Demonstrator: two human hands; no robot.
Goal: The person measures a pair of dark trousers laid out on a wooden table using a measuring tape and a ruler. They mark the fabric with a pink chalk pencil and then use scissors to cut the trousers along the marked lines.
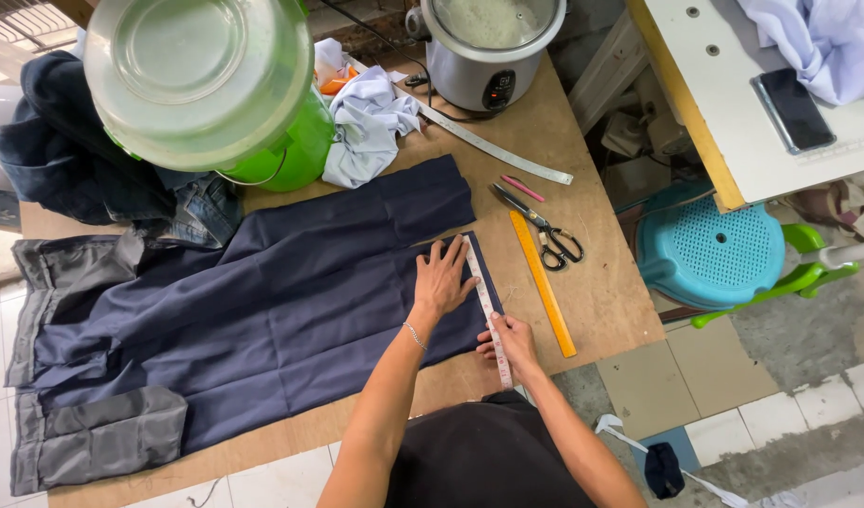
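My view's top edge cuts off the green plastic bucket [262,141] and steel rice cooker [488,52]; the bucket hides the wooden table's [601,292] far-left corner.

Single head-worn view, steeply downward and near, over the wooden table [601,301].

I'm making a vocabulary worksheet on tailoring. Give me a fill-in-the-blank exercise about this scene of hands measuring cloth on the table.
1. The left hand lies flat on the ____ blue fabric.
2. The right hand pins the white measuring tape along the fabric's ____ edge.
3. The black-handled scissors lie beside the long ____ ruler.
4. The turquoise perforated plastic stool stands on the ____.

Missing words: dark (navy); right; yellow; floor
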